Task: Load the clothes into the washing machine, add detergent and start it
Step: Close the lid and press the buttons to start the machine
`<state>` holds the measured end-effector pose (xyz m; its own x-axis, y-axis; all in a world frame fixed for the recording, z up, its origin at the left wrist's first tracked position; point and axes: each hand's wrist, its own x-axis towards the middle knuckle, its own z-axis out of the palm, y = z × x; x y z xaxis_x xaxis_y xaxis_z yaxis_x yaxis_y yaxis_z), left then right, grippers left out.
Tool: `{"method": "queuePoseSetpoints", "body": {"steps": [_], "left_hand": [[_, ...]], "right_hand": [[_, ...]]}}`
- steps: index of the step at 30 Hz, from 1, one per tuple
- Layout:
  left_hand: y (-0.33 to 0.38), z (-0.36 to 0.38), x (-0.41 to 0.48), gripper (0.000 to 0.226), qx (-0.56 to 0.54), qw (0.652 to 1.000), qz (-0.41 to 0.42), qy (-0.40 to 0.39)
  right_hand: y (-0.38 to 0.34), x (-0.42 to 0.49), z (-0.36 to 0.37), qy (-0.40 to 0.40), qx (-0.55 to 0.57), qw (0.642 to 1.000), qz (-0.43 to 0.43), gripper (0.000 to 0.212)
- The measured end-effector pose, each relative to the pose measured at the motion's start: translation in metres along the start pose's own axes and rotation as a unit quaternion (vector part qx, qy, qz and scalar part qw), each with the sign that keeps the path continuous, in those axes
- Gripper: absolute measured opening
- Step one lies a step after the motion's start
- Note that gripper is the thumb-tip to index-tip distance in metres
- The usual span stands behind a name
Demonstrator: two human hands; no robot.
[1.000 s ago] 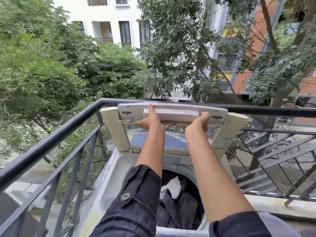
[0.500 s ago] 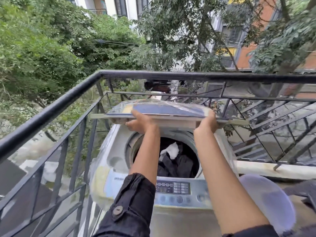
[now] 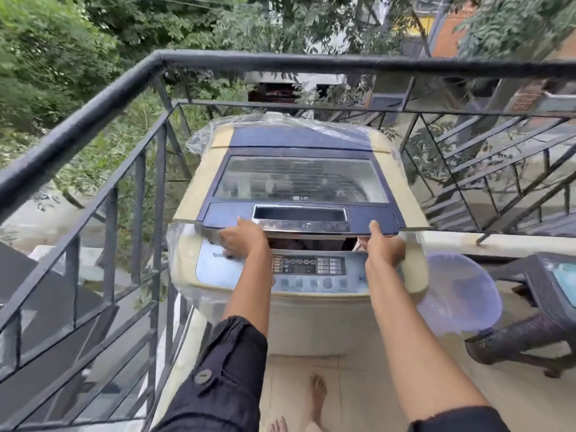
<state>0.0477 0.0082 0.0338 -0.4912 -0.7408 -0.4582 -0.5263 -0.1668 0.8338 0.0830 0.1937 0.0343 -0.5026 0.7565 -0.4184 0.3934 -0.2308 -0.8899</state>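
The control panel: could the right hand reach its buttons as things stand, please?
Probably yes: the right hand grips the lid's front edge just above the panel, with nothing between them.

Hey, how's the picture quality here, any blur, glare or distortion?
Head view: the wide angle bends the railing; motion blur smears it and the trees toward the edges; the lid reflects the railing in its glass. Head view lighting: soft daylight, no hard shadows.

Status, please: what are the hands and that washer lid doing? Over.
Left hand and right hand grip lid front edge. Lid almost shut, narrow gap above control panel. Nothing seen blocking it.
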Motion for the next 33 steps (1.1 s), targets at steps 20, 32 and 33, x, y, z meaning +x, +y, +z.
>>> {"method": "queuePoseSetpoints", "body": {"steps": [20, 32, 33], "left_hand": [[-0.056, 0.003, 0.027, 0.060, 0.183, 0.968, 0.171, 0.019], [-0.060, 0.006, 0.029, 0.060, 0.228, 0.959, 0.169, 0.021], [-0.061, 0.006, 0.029, 0.060, 0.240, 0.955, 0.175, 0.020]], "right_hand": [[0.044, 0.048, -0.004, -0.037, -0.190, 0.980, -0.041, 0.063], [0.035, 0.051, -0.003, -0.027, -0.257, 0.962, -0.083, 0.040], [0.036, 0.051, -0.001, -0.029, -0.264, 0.959, -0.096, 0.040]]}}
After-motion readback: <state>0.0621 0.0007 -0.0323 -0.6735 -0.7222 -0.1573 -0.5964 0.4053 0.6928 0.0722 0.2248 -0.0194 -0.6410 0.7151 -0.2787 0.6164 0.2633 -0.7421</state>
